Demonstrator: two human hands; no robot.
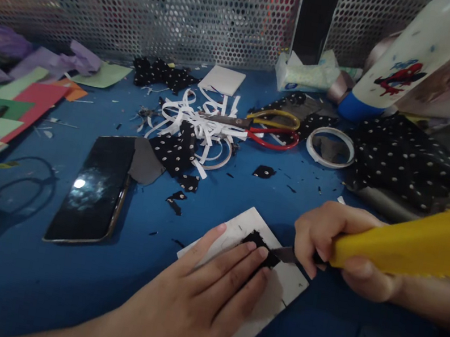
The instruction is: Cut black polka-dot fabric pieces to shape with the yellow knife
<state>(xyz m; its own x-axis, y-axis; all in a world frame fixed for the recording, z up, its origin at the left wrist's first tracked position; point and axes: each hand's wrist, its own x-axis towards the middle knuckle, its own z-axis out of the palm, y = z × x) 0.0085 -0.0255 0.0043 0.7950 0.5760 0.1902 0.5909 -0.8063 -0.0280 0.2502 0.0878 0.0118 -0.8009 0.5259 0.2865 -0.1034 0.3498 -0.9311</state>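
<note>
My left hand (204, 291) lies flat, fingers stretched, on a white card (287, 285) near the front of the blue table (142, 304). Its fingertips press a small black fabric piece (258, 240) onto the card. My right hand (333, 244) is closed around the yellow handle of a utility knife (420, 241). The knife's blade tip (285, 253) touches the right edge of the fabric piece.
A dark phone (94, 187) lies left of the card. Behind it are white paper strips (202, 121), scissors (266, 128), a tape ring (331, 147), dotted black fabric (408, 159), a tissue pack (305, 72), a white bottle (408, 55) and coloured paper (16, 99). A perforated metal wall (149, 0) closes the back.
</note>
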